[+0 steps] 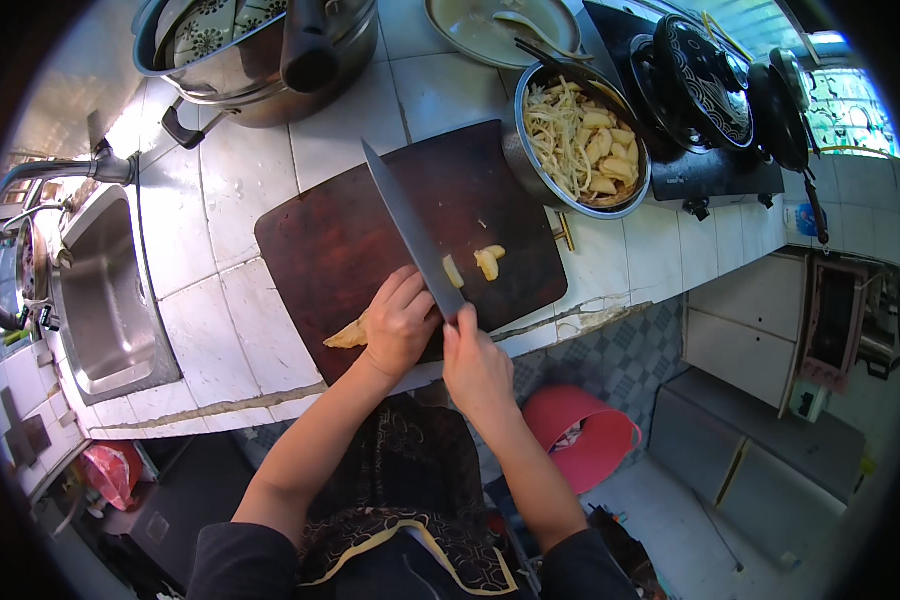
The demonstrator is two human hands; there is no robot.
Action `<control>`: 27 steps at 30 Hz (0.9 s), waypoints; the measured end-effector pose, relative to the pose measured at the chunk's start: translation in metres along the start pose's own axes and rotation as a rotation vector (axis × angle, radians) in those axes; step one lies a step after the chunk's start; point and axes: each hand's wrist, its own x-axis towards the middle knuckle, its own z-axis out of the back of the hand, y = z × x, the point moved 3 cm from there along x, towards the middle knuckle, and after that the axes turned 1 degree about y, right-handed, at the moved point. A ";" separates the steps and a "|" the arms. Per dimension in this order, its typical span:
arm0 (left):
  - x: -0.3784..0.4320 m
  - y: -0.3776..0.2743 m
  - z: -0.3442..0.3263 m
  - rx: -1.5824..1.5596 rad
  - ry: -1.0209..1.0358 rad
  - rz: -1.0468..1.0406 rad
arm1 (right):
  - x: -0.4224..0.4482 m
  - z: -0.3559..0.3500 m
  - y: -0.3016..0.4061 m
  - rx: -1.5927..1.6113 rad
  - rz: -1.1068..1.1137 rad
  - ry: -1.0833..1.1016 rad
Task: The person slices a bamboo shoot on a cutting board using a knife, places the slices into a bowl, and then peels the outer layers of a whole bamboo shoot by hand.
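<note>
My right hand (480, 367) grips the handle of a long kitchen knife (412, 225), whose blade points away across a dark cutting board (330, 232). Beside the blade, my left hand (401, 319) rests with curled fingers on a pale yellow piece of food (347, 334); its tapered end sticks out to the left, and the rest is hidden under the hand. One cut slice (453, 271) lies right of the blade. A little farther right are more cut pieces (489, 261), touching one another.
Behind the board's right corner stands a metal bowl (510, 142) of pale shreds and yellow chunks, with dark chopsticks. A plate (450, 41) with a spoon, a gas stove (720, 176), a steel pot (270, 105) and a sink (112, 315) surround the board. A pink bucket (592, 435) stands below.
</note>
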 end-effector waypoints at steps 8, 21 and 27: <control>0.002 0.000 -0.002 0.022 -0.002 -0.018 | -0.007 -0.001 -0.008 -0.057 -0.015 -0.006; 0.002 -0.002 0.000 0.014 -0.026 -0.005 | 0.008 0.002 0.006 -0.099 -0.036 0.033; -0.001 0.000 0.002 0.032 -0.022 -0.020 | -0.033 0.002 -0.015 -0.130 -0.063 0.049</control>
